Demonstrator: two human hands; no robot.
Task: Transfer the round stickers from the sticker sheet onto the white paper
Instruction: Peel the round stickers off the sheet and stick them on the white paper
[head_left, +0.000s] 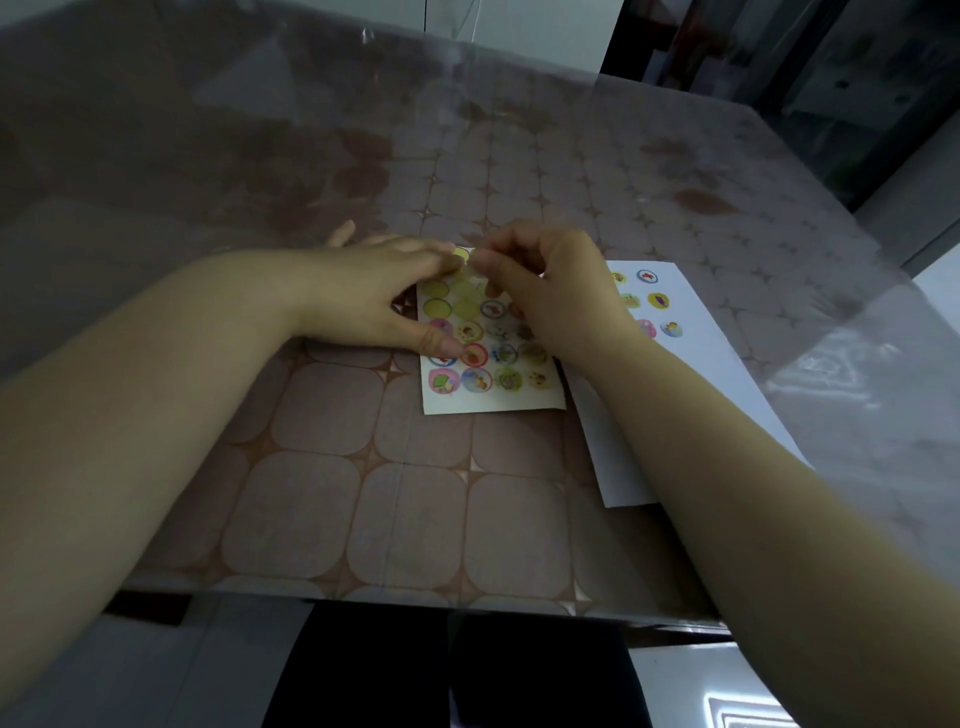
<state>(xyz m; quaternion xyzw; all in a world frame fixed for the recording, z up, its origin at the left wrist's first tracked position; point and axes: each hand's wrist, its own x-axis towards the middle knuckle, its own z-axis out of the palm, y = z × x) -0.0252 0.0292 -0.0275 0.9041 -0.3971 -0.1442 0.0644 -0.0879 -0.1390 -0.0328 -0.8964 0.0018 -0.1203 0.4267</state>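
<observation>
Patterned tabletop bears sticker sheet; left fingers flat, right fingers pinch half-hidden sticker.

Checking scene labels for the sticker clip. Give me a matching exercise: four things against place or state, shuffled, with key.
Things:
1. sticker sheet
2. white paper
3. left hand
4. right hand

Places or states:
A. fingers curled, pinching at a round sticker at the sticker sheet's far edge
B. on the right side of the table, a few stickers on it
C. laid flat, fingers and thumb pressing the sticker sheet's left side
D. under both hands, rows of stickers left on its near half

Pairs: 1-D, 2-B, 3-C, 4-A
</observation>
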